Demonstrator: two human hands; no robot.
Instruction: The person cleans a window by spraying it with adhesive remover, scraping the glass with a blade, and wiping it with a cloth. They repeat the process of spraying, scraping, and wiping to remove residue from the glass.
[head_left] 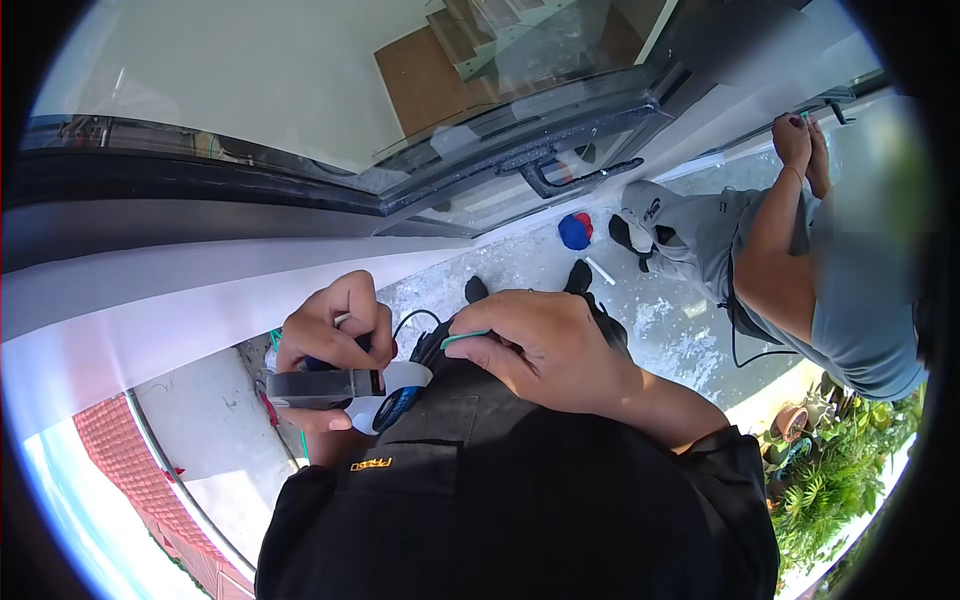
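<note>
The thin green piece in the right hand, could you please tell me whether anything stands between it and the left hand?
Nothing visible clearly blocks the gap between the thin green piece and the left hand; a black cable shows there, though its depth is unclear.

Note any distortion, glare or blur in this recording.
Head view: fisheye curvature bows the long black window frame, with black corners around the image; head view: the pale blue-white sky glares at lower left; head view: a smeared patch hides the head of the grey-clothed co-worker, while the bare right hand and its thin green strip look reasonably sharp.
</note>
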